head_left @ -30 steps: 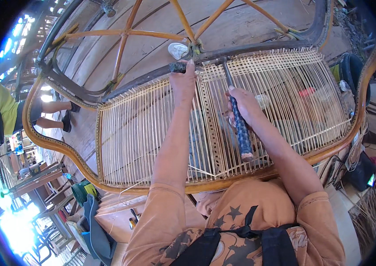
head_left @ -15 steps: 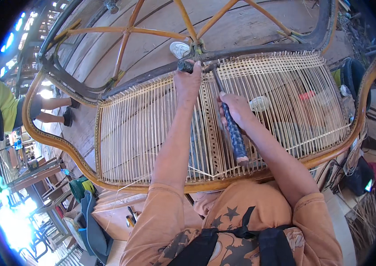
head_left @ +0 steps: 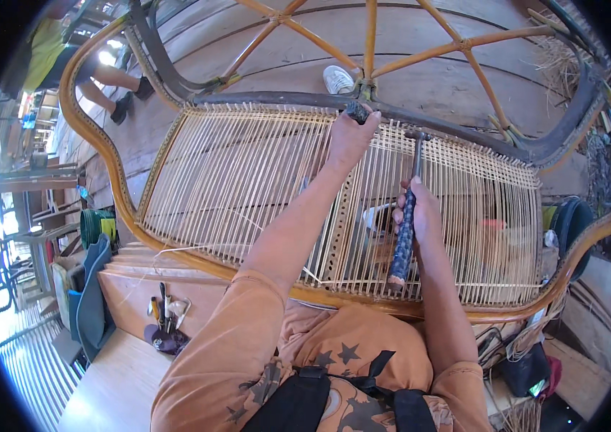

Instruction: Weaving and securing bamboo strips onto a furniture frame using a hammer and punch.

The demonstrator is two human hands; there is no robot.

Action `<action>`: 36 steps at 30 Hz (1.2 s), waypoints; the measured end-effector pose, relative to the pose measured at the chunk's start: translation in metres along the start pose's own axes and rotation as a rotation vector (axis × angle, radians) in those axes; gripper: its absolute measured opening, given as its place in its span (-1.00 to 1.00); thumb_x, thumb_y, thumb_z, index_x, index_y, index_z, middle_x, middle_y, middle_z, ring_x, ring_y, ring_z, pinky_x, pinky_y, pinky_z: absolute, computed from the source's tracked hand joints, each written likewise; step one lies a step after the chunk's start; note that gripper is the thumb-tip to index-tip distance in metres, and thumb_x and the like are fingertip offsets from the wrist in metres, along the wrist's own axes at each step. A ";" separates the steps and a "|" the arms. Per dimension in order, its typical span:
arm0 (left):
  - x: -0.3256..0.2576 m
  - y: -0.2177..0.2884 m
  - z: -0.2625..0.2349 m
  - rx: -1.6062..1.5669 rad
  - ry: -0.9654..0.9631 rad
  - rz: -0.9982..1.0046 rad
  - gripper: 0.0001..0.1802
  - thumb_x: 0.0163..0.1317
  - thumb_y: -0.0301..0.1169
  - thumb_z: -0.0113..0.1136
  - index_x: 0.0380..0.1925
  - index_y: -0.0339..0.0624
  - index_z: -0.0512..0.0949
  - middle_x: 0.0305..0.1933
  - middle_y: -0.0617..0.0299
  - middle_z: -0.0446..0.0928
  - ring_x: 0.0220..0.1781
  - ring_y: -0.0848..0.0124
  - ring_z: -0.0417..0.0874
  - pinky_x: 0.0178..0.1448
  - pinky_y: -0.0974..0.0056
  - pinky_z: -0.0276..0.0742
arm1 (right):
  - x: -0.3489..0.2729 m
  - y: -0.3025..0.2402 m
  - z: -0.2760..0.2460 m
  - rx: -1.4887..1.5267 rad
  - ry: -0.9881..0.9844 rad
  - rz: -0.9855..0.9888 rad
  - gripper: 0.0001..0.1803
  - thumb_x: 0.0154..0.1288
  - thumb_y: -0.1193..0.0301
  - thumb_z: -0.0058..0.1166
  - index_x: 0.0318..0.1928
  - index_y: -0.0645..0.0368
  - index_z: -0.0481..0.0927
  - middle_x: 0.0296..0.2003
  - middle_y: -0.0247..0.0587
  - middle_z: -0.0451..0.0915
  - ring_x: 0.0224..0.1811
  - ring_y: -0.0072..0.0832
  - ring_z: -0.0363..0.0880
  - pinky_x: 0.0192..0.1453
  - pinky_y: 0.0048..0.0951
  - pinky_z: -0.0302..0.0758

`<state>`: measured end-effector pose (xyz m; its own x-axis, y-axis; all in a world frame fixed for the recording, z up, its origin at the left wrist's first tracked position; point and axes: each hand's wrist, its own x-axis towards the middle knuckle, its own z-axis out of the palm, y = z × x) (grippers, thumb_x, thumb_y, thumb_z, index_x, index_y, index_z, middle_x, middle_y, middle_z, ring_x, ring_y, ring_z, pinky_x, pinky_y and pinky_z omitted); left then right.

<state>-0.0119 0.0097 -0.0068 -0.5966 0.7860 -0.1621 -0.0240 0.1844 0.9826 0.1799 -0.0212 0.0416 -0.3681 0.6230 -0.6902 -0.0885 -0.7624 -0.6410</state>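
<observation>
A wooden seat frame [head_left: 104,144] strung with many pale cane strands [head_left: 233,173] lies in front of me. My left hand [head_left: 351,140] is closed around a short, dark wrapped handle [head_left: 356,111] at the far rail; its lower end is hidden. In my right hand [head_left: 424,209] is a hammer [head_left: 403,252] with a blue-black wrapped handle. Its dark head lies to the right of my left hand, over the woven rows at the far side. A strip with a row of holes [head_left: 338,230] runs down the middle, between the two hands.
Crossed rattan poles [head_left: 370,36] rise beyond the dark far rail [head_left: 277,99]. A white shoe [head_left: 338,80] shows behind it. Another person's legs [head_left: 104,86] are at the far left. Several hand tools [head_left: 165,313] rest on a board at lower left. A dark bucket [head_left: 573,223] stands right.
The whole view has turned and shifted. The hammer's head has moved away from the left hand's tool, toward the right. Both hands keep their grips.
</observation>
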 end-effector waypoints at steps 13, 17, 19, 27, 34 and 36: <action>0.009 -0.006 0.008 0.156 -0.018 0.064 -0.75 0.08 -0.28 0.28 -0.44 -0.27 0.54 -0.54 0.21 0.55 -0.46 0.44 0.54 -0.26 0.30 0.47 | 0.007 -0.008 0.015 0.038 -0.029 -0.010 -0.65 0.41 0.11 -0.17 -0.13 0.15 0.38 -0.57 -0.40 0.39 -0.71 -0.59 0.36 -0.73 -0.48 0.32; 0.008 -0.009 0.012 0.087 0.001 0.142 -0.74 0.07 -0.28 0.29 -0.42 -0.28 0.54 -0.50 0.20 0.57 -0.42 0.44 0.56 -0.23 0.30 0.47 | 0.015 0.002 0.015 0.097 0.006 -0.006 -0.65 0.40 0.12 -0.16 -0.12 0.16 0.38 -0.59 -0.38 0.37 -0.71 -0.59 0.35 -0.73 -0.48 0.33; 0.006 -0.007 0.012 0.138 -0.003 0.159 -0.74 0.08 -0.29 0.29 -0.42 -0.28 0.54 -0.49 0.21 0.58 -0.41 0.44 0.57 -0.23 0.29 0.47 | 0.021 0.006 0.012 0.022 -0.135 0.107 -0.64 0.39 0.12 -0.15 -0.12 0.17 0.38 -0.59 -0.39 0.36 -0.71 -0.58 0.34 -0.74 -0.48 0.32; -0.003 0.004 0.002 0.181 -0.002 0.045 -0.76 0.11 -0.31 0.26 -0.38 -0.28 0.55 -0.51 0.22 0.58 -0.44 0.47 0.55 -0.26 0.31 0.48 | 0.012 0.008 0.008 0.048 -0.072 0.029 -0.63 0.38 0.09 -0.15 -0.11 0.17 0.37 -0.58 -0.38 0.36 -0.72 -0.56 0.35 -0.75 -0.46 0.30; -0.002 0.003 0.008 0.273 0.019 0.107 -0.78 0.09 -0.29 0.27 -0.40 -0.23 0.56 -0.51 0.19 0.59 -0.45 0.47 0.57 -0.28 0.30 0.48 | 0.011 0.006 0.009 0.069 -0.099 0.112 -0.67 0.36 0.14 -0.11 -0.21 0.19 0.41 -0.61 -0.30 0.38 -0.76 -0.49 0.37 -0.74 -0.40 0.31; -0.003 0.008 0.010 0.223 0.001 0.082 -0.78 0.10 -0.29 0.27 -0.40 -0.23 0.56 -0.52 0.20 0.58 -0.46 0.47 0.56 -0.29 0.31 0.48 | 0.005 0.001 0.006 0.095 -0.037 0.076 -0.67 0.36 0.15 -0.11 -0.22 0.20 0.40 -0.62 -0.30 0.37 -0.77 -0.49 0.36 -0.74 -0.41 0.31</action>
<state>-0.0024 0.0148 0.0009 -0.5902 0.8030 -0.0820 0.2025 0.2457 0.9480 0.1724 -0.0201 0.0394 -0.4105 0.5575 -0.7216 -0.1455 -0.8212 -0.5518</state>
